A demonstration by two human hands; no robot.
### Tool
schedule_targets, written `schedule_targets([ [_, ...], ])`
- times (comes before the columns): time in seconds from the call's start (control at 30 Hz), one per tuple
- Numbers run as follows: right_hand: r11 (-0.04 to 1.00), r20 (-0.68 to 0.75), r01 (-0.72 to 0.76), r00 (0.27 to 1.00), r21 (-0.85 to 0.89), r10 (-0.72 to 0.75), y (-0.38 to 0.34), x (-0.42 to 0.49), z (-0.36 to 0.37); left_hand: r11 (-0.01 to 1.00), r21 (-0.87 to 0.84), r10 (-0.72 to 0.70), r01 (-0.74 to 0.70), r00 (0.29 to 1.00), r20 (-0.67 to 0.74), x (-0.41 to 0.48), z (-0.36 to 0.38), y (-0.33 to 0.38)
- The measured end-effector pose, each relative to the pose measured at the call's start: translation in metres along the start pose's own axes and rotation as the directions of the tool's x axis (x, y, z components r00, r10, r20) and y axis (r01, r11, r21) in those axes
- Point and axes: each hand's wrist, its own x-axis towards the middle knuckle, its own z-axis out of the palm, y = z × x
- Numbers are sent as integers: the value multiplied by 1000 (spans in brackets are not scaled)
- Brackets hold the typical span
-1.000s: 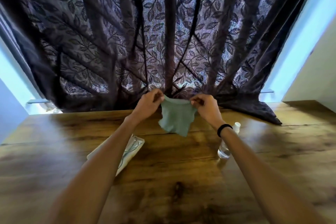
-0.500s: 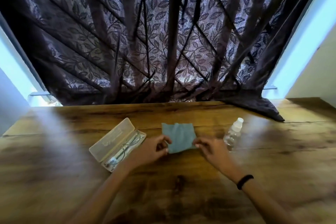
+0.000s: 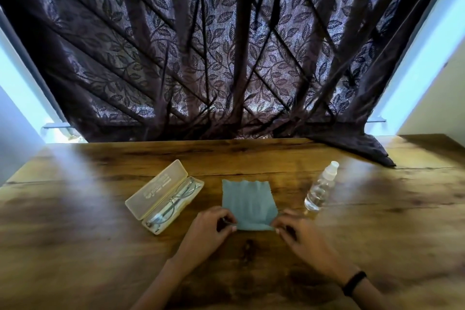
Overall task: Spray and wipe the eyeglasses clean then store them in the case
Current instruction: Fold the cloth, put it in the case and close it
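Eyeglasses (image 3: 173, 202) folded inside open case (image 3: 163, 196), left on counter (image 3: 75, 246). Left hand (image 3: 208, 229) and right hand (image 3: 302, 236) each pinch a near corner of flat green cloth (image 3: 247, 202). Spray bottle (image 3: 320, 187) upright, far right.

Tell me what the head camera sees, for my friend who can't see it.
Two hands, the left hand and the right hand, pinch the near corners of a blue-green cloth spread flat on a wooden table. To its left, eyeglasses lie in an open case; to its right stands a clear spray bottle.
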Motion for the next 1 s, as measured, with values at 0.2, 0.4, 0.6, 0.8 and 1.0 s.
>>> schedule_targets([
  [0.2, 992, -150, -106, 982, 65, 115, 0, 47, -8, 996, 8, -86, 89, 984, -153, 36, -13, 1],
  [0.4, 984, -147, -173, 973, 44, 177, 2, 87, -12, 979, 167, -79, 113, 976, -201, 71, -17, 3],
  [0.6, 979, -122, -204, 971, 26, 206, 13, 103, -12, 954, 252, -120, 164, 976, -182, 90, -21, -2],
  [0.8, 977, -125, -214, 969, 15, 214, 16, 107, -9, 932, 302, -161, 201, 975, -154, 96, -22, -4],
  [1.0, 984, -274, -175, 947, -14, 165, 12, 88, -8, 899, 422, -16, 113, 974, -227, 72, -14, 0],
])
